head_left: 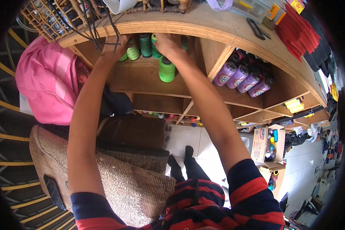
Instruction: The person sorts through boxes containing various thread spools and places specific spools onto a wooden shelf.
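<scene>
Both my hands reach into an upper compartment of a wooden shelf (142, 73) that holds several spools of green thread. My left hand (115, 45) is at the compartment's left side, beside a light green spool (133, 52); the shelf top and black cords hide its fingers. A dark green spool (145, 45) stands between my hands. My right hand (168, 45) has bent fingers against a green thread spool (155, 48) at the back and appears to grip it; its fingertips are partly hidden. Just below my right wrist, a bright green spool (166, 70) stands nearer the front.
Purple spools (242, 78) fill the compartment to the right. On the shelf top are a wicker basket (61, 19), a black clip-like tool (258, 29) and red fabric pieces (297, 32). A pink bag (46, 82) lies left. An open carton (262, 143) with spools stands lower right.
</scene>
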`<action>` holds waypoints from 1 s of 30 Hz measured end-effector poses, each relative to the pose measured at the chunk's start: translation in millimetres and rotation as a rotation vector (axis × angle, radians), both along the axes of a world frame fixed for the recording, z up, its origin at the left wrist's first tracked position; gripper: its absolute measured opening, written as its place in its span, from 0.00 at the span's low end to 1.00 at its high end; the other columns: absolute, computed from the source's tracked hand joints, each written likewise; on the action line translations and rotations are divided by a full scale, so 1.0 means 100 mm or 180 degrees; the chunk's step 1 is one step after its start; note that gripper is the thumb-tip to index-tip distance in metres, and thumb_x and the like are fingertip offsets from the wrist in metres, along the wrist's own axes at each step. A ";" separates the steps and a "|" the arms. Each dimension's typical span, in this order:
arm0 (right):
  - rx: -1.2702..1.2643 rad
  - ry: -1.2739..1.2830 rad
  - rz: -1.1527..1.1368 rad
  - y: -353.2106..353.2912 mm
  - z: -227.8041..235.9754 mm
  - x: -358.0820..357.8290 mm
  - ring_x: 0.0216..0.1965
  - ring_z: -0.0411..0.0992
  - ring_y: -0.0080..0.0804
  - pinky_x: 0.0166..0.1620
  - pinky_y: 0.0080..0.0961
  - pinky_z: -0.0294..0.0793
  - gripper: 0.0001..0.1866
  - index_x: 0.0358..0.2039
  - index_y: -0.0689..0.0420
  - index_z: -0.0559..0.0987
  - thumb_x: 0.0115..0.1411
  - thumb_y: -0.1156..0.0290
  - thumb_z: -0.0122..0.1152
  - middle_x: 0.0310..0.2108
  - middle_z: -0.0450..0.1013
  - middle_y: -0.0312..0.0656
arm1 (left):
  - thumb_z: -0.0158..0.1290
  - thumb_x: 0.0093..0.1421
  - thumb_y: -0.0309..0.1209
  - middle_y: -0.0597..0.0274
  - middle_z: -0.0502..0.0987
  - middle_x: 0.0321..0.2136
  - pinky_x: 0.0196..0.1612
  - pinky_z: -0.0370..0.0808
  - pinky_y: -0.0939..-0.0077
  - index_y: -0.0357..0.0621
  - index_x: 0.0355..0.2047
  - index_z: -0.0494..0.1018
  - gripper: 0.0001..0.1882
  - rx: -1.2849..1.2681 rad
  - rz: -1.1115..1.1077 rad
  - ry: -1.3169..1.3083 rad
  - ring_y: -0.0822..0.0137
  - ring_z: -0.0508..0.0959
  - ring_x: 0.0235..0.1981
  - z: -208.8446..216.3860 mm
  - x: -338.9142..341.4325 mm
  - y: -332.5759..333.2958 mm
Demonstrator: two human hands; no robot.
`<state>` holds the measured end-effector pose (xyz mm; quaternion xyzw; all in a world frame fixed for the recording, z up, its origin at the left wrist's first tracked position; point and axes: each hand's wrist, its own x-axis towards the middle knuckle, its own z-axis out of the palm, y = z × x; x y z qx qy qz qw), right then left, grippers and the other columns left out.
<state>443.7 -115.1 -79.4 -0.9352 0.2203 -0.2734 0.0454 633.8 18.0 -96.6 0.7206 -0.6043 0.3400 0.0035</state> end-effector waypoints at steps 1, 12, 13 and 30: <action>-0.0087 -0.0182 -0.0026 -0.01 -0.02 -0.01 0.53 0.67 0.50 0.54 0.41 0.66 0.23 0.49 0.59 0.72 0.51 0.71 0.64 0.48 0.71 0.52 | 0.60 0.52 0.42 0.50 0.76 0.36 0.44 0.71 0.55 0.44 0.48 0.72 0.26 -0.0050 -0.0060 0.0050 0.49 0.77 0.40 0.02 -0.01 -0.01; 0.0663 -0.0346 -0.1155 0.10 0.19 -0.52 0.53 0.67 0.50 0.54 0.45 0.66 0.23 0.49 0.54 0.72 0.52 0.61 0.60 0.48 0.72 0.49 | 0.59 0.52 0.45 0.50 0.76 0.38 0.46 0.69 0.54 0.46 0.46 0.72 0.24 -0.0281 -0.0194 0.0576 0.47 0.75 0.42 0.20 -0.59 -0.18; 0.0247 -0.0355 -0.1215 0.01 0.08 -0.52 0.55 0.65 0.50 0.55 0.42 0.65 0.25 0.50 0.54 0.72 0.52 0.62 0.64 0.50 0.70 0.49 | 0.59 0.53 0.45 0.50 0.76 0.38 0.45 0.70 0.54 0.45 0.46 0.71 0.24 -0.0593 -0.0466 0.0431 0.47 0.75 0.42 0.18 -0.57 -0.23; 0.1341 -0.0285 -0.0836 -0.10 0.05 -0.36 0.57 0.63 0.53 0.57 0.40 0.64 0.29 0.56 0.52 0.67 0.55 0.60 0.62 0.57 0.65 0.52 | 0.56 0.55 0.43 0.46 0.76 0.40 0.50 0.67 0.53 0.43 0.45 0.72 0.22 0.0475 0.0101 0.1388 0.48 0.74 0.45 0.45 -0.92 -0.23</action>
